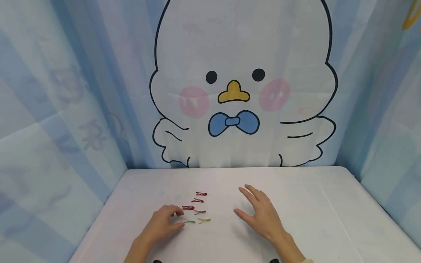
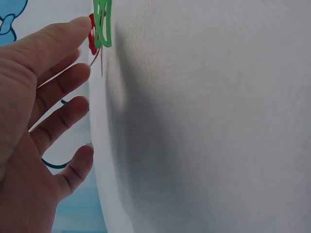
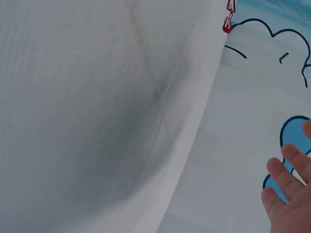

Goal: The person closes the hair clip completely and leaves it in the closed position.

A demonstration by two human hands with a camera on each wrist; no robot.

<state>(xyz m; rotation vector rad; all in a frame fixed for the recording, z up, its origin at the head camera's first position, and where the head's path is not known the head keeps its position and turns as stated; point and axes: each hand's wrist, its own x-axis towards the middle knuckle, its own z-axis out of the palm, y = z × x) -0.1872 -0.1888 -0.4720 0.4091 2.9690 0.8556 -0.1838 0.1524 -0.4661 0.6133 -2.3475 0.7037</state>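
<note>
Several hair snap clips lie on the white table. Three are red: a far one (image 1: 201, 194), a middle one (image 1: 197, 200) and a nearer one (image 1: 188, 208). Close by lie a brownish clip (image 1: 200, 212), a yellow-green clip (image 1: 204, 220) and a green clip (image 1: 189, 221). My left hand (image 1: 163, 221) reaches in from the left, thumb and fingers apart, right beside the green clip. In the left wrist view the thumb tip is close to that clip, and nothing is held. To the right of the clips, my right hand (image 1: 264, 218) hovers over the table with spread fingers, holding nothing.
The white tabletop (image 1: 315, 204) runs back to a curtain printed with a white cartoon bird (image 1: 233, 146) wearing a blue bow tie. Pale blue curtains (image 1: 49, 146) hang along both sides. Dark round spots (image 1: 274, 260) show at the front edge.
</note>
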